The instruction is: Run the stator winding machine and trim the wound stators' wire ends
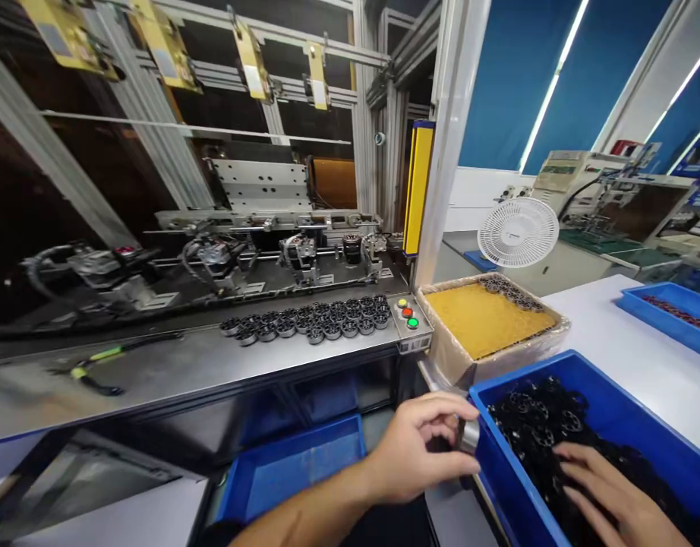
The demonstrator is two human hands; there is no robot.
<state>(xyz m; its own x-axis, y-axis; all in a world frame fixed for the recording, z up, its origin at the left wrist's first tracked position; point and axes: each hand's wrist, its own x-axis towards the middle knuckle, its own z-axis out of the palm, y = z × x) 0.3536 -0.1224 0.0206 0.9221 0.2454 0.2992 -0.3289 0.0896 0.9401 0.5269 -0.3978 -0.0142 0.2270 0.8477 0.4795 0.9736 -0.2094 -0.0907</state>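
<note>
My left hand is closed on a short silver metal cylinder, pinched between thumb and fingers just outside the left wall of a blue plastic bin. The lower side of the cylinder is partly hidden by my thumb. Inside that bin, my right hand reaches down with its fingers stretched out and slightly apart. Its fingertips touch a heap of black round plastic parts with openwork faces. I see nothing held between those fingers.
Behind the bin stands a lined box with a yellow sheet and dark round parts. Rows of similar parts lie on the metal bench beside a button box. Fixtures line the machine. A white fan and another blue tray are nearby.
</note>
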